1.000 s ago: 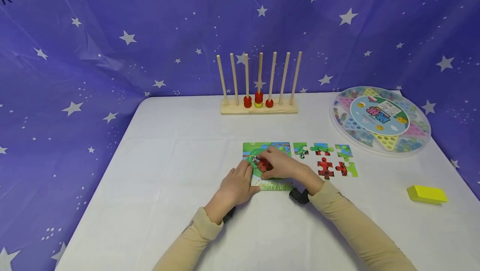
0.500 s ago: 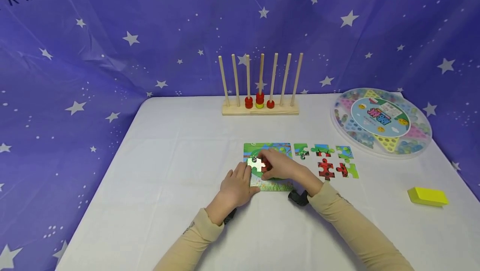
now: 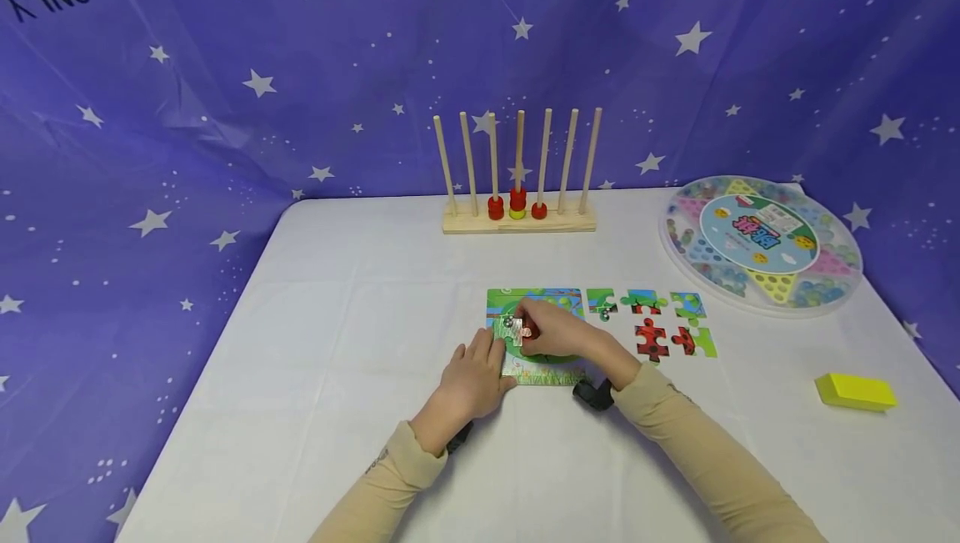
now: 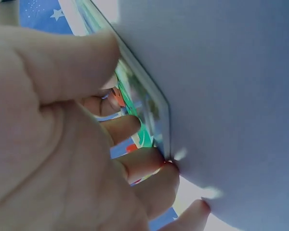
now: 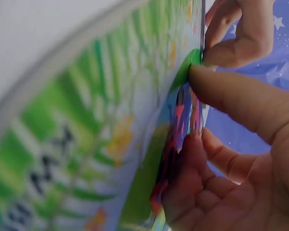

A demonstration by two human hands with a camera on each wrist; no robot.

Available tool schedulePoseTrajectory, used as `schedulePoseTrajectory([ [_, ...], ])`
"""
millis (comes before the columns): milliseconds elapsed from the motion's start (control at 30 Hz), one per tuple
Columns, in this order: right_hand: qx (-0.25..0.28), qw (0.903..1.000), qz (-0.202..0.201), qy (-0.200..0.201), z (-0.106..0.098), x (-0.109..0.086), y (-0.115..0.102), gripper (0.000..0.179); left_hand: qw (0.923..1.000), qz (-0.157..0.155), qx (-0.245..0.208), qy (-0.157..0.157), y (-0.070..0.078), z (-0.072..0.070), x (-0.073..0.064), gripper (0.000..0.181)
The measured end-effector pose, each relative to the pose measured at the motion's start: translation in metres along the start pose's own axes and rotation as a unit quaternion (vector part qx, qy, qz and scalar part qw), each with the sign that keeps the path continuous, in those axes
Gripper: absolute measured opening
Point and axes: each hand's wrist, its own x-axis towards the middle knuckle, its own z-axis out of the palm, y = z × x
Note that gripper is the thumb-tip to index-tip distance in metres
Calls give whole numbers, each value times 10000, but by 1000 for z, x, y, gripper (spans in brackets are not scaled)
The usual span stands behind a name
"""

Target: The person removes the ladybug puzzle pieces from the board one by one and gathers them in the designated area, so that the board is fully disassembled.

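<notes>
Puzzle piece (image 3: 517, 332) has tilted, right hand (image 3: 557, 330) pinching it; outstretched left hand (image 3: 472, 372) touches board (image 3: 546, 374)

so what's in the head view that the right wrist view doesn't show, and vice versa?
Head only: peg stand, round game box, yellow block, loose puzzle pieces.
Right wrist only: legible dark letters on the puzzle board's grassy border.
Both: puzzle board, right hand, left hand (only partly in the wrist view), purple starry cloth.

Passage: tabletop (image 3: 330, 359) left of left hand (image 3: 472, 372); obstacles: loose pieces (image 3: 652, 341) beside puzzle board (image 3: 551, 377), peg stand (image 3: 519, 226) behind
</notes>
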Motion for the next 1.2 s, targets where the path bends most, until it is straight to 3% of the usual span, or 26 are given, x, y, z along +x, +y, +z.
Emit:
schedulePoseTrajectory([
  [167, 336, 9994, -26, -94, -1, 0, 5, 34, 10000, 44, 77, -27, 1, 0, -1, 53],
  [467, 223, 9982, -536, 123, -2, -2, 5, 21, 9998, 161, 7, 65, 0, 1, -7, 47],
  [767, -156, 9996, -87, 215, 4, 3, 3, 22, 9996, 168, 144, 152, 1, 2, -6, 45],
  [1200, -409, 9985, -146, 345, 4, 0, -1, 23, 9992, 153, 212, 286, 4, -4, -9, 41],
])
